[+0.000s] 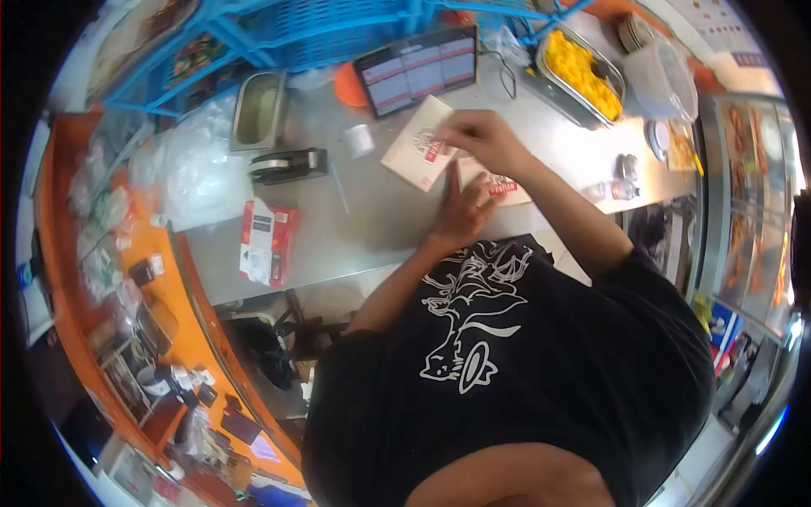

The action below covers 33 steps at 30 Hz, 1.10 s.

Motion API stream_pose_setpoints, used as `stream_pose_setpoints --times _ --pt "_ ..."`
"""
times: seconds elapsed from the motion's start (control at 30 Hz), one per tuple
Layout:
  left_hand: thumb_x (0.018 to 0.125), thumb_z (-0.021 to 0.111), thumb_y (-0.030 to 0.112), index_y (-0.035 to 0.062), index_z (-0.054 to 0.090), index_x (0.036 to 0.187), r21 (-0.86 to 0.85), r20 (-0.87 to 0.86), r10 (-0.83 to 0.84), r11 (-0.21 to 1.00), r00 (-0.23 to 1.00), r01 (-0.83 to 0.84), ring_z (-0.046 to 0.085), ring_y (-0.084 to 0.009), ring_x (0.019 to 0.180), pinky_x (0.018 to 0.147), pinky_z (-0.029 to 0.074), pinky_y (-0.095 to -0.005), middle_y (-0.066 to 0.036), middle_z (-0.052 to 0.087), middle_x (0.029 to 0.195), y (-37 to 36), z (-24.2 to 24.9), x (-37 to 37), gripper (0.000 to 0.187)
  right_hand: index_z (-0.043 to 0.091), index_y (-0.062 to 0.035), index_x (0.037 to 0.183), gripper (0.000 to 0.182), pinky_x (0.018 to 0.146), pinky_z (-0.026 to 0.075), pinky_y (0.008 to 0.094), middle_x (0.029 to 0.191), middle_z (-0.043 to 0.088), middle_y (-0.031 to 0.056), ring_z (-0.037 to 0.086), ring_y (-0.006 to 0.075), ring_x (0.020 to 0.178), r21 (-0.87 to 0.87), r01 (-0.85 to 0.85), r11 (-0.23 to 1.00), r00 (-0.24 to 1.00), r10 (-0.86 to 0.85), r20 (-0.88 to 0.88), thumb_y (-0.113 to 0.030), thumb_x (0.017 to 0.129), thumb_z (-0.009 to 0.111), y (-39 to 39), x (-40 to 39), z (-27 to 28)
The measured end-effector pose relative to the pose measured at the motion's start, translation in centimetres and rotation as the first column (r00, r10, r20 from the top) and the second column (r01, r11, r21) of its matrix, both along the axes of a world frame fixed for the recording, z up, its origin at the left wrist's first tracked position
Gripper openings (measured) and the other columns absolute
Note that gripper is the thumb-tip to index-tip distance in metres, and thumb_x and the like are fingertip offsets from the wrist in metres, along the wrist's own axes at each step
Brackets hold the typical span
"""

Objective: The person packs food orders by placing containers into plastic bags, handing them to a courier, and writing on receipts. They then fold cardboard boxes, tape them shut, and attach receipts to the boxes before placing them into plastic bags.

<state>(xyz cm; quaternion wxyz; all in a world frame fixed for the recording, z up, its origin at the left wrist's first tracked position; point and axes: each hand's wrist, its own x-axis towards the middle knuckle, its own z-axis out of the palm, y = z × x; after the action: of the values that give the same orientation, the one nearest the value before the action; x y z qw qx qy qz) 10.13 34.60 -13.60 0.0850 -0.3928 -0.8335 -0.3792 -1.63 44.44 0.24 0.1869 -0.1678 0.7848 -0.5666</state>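
A flat cream-coloured carton (411, 155) with a dark and red printed logo lies at an angle on the metal counter. My right hand (486, 139) is over its right side, fingers bent and closed near the print; what the fingertips hold, if anything, is hidden. A second piece of printed carton (512, 191), with a similar red logo, lies to the right, nearer my body. Across its left part rests my left hand (466, 207), with its fingers spread. Whether the two pieces are joined is hidden by my hands.
A tablet screen (420, 72) stands behind the cartons. To the left are a tape dispenser (289, 166), a metal tray (258, 111), plastic bags (201, 182) and a red-and-white packet (268, 242). Yellow food fills a steel tray (541, 56) at back right. Small bottles (623, 191) lie right.
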Motion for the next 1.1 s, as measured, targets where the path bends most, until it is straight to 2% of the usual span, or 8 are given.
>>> stream_pose_setpoints --times 0.07,0.17,0.23,0.47,0.57,0.83,0.97,1.1 --pt "0.078 0.068 0.013 0.0153 0.048 0.131 0.125 0.067 0.062 0.99 0.996 -0.07 0.046 -0.027 0.128 0.11 0.011 -0.073 -0.006 0.051 0.121 1.1 -0.8 -0.5 0.057 0.06 -0.0007 0.123 0.033 0.059 0.043 0.0223 0.081 0.066 0.0049 0.054 0.0071 0.068 0.0 0.33 0.944 0.943 -0.329 0.046 -0.012 0.093 0.059 5.5 4.5 -0.4" --pt "0.074 0.073 0.012 0.0132 0.038 0.134 0.153 0.09 0.047 0.986 0.995 -0.06 0.047 -0.0274 0.127 0.11 0.011 -0.0743 -0.006 0.051 0.12 2.0 -1.9 -1.1 0.069 0.002 -0.0088 0.154 0.088 0.047 0.03 0.0182 0.076 0.066 0.0058 0.044 0.0034 0.052 -0.059 0.661 0.748 0.715 -0.604 0.352 -0.013 0.09 0.063 7.8 11.2 -2.2" --pt "0.077 0.071 0.015 0.0155 0.043 0.132 0.189 0.044 0.048 0.98 0.998 -0.055 0.048 -0.0285 0.125 0.109 0.014 -0.0741 -0.007 0.051 0.119 2.2 -2.0 -1.4 0.062 0.006 -0.0111 0.154 0.086 0.057 0.048 0.0253 0.077 0.068 0.0099 0.066 0.0151 0.067 0.117 0.731 0.672 0.628 -0.73 0.27 -0.008 0.09 0.063 7.1 14.0 -6.6" --pt "0.082 0.068 0.028 0.0156 0.06 0.124 -0.024 0.061 0.046 0.999 0.997 -0.045 0.045 -0.0303 0.125 0.1 0.028 -0.0706 -0.01 0.049 0.122 2.9 -0.6 -1.1 0.044 0.017 -0.0205 0.152 0.077 0.06 0.052 0.0466 0.071 0.067 0.0172 0.066 0.0378 0.065 0.571 0.454 0.684 0.853 -0.519 -0.057 -0.014 0.088 0.06 10.9 16.9 -13.9" --pt "0.084 0.065 0.03 0.0141 0.058 0.127 -0.161 -0.042 0.144 0.976 0.989 -0.149 0.044 -0.0313 0.127 0.101 0.026 -0.0707 -0.01 0.049 0.122 3.8 -0.7 -0.4 0.046 0.018 -0.0204 0.152 0.076 0.058 0.052 0.0471 0.07 0.066 0.0173 0.064 0.038 0.061 0.39 0.439 0.81 0.897 -0.424 -0.129 -0.015 0.088 0.059 12.6 16.6 -13.5" --pt "0.083 0.067 0.032 0.0054 0.045 0.137 -0.392 -0.075 0.344 0.853 0.936 -0.345 0.037 -0.0331 0.132 0.11 0.023 -0.059 -0.015 0.039 0.141 4.8 -0.1 1.9 0.063 0.04 -0.0219 0.144 0.06 0.055 0.052 0.0463 0.069 0.065 0.0169 0.064 0.0353 0.058 0.658 0.197 0.727 0.959 -0.002 -0.284 -0.031 0.088 0.059 17.2 13.2 -9.9" --pt "0.087 0.062 0.021 0.0032 0.043 0.137 -0.057 -0.173 0.484 0.865 0.858 -0.499 0.042 -0.0372 0.128 0.108 0.031 -0.0513 -0.019 0.046 0.137 -0.5 2.7 -0.7 0.056 0.048 -0.022 0.14 0.056 0.06 0.053 0.0454 0.078 0.067 0.0185 0.066 0.0346 0.069 0.64 0.164 0.751 0.983 -0.068 -0.171 -0.027 0.085 0.059 17.9 11.8 -8.3" --pt "0.086 0.06 0.014 0.0051 0.049 0.128 -0.392 -0.05 0.799 0.536 0.599 -0.748 0.049 -0.039 0.118 0.098 0.041 -0.0472 -0.02 0.054 0.126 -10.3 2.8 -8.1 0.044 0.043 -0.0182 0.142 0.062 0.063 0.053 0.046 0.09 0.067 0.0205 0.067 0.0351 0.073 0.644 0.365 0.672 0.909 -0.107 -0.403 -0.023 0.083 0.059 18.6 10.6 -8.8"
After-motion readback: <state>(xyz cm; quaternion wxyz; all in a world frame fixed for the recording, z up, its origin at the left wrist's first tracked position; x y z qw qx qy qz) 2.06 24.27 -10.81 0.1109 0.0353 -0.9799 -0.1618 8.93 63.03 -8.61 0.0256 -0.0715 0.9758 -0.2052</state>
